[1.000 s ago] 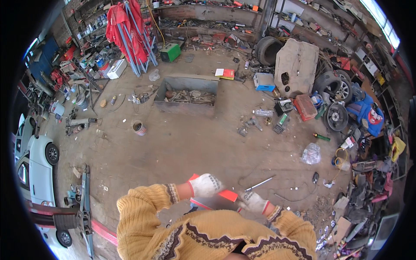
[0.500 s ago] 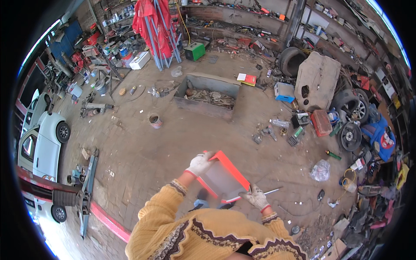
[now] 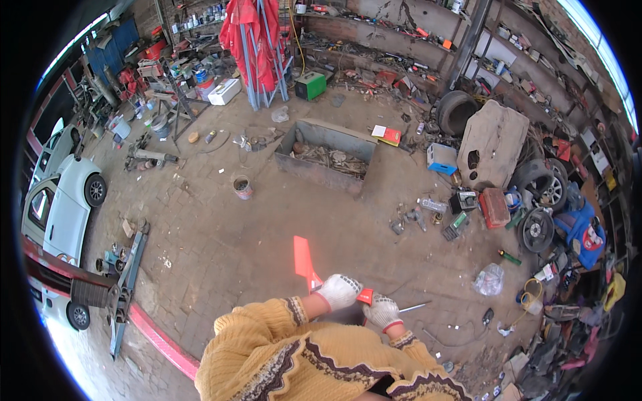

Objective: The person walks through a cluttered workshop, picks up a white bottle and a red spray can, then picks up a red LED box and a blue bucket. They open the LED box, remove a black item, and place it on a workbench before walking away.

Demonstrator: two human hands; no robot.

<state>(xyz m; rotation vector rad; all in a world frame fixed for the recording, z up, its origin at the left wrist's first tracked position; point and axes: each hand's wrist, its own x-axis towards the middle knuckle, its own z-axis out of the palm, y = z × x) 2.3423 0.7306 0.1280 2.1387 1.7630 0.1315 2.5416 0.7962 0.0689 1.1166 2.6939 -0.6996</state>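
Note:
Both my hands wear white work gloves and are close together in front of my body. Between them is a red-orange box (image 3: 303,256) with a flat flap sticking up on the left; most of it is hidden behind my hands and sweater. My left hand (image 3: 340,293) is closed over its upper edge, dark dots showing on the glove. My right hand (image 3: 382,311) grips the red end near my left fingertips. Just right of that hand, a thin metal rod (image 3: 416,307) lies on the floor.
Ahead stands a metal bin (image 3: 321,180) of scrap parts, with a small can (image 3: 243,187) to its left. Wheels, a plastic bag (image 3: 489,279) and loose parts crowd the right. A floor jack (image 3: 129,287) and a white car (image 3: 67,200) are at left.
The box has turned from showing its pale inside to standing more edge-on, closer to my body. My left hand has moved right and down, near my right hand.

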